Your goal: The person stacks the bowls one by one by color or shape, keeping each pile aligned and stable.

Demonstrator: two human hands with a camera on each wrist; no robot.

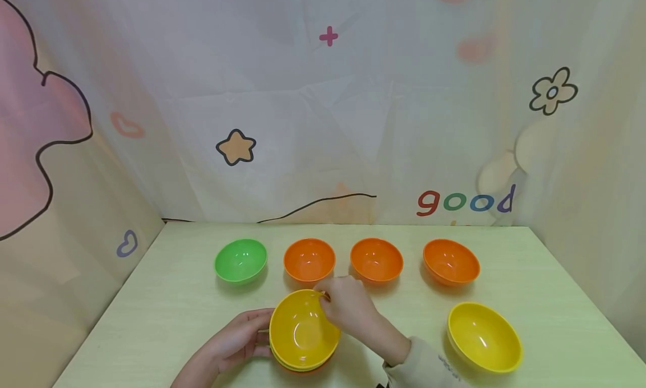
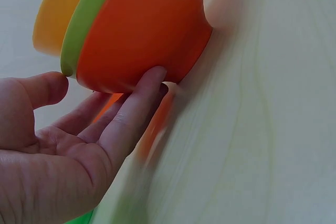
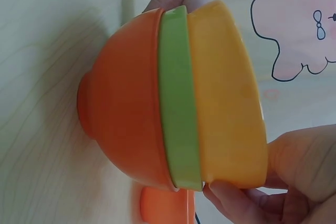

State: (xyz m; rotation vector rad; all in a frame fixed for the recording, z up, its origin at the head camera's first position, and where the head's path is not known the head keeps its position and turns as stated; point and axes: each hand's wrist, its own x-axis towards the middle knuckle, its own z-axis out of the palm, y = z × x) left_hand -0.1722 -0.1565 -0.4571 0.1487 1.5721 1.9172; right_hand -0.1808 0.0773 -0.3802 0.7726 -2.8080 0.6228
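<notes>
A stack of bowls stands at the front middle of the table, with a yellow bowl (image 1: 305, 332) on top. Beneath it a green bowl (image 3: 178, 98) sits inside an orange bowl (image 3: 128, 98). My right hand (image 1: 350, 306) pinches the yellow bowl's rim at its far right side, thumb outside in the right wrist view. On the stack's left side, my left hand (image 1: 242, 337) touches the bowls with fingers extended. Its fingertips (image 2: 155, 74) lie against the orange bowl's wall, and its thumb is at the green rim.
Behind the stack runs a row: a light green bowl (image 1: 241, 261), then an orange bowl (image 1: 309, 260), a second orange bowl (image 1: 376, 260) and a third orange bowl (image 1: 451, 262). Another yellow bowl (image 1: 484, 337) stands at the front right. A printed curtain (image 1: 282, 96) closes off the table's back.
</notes>
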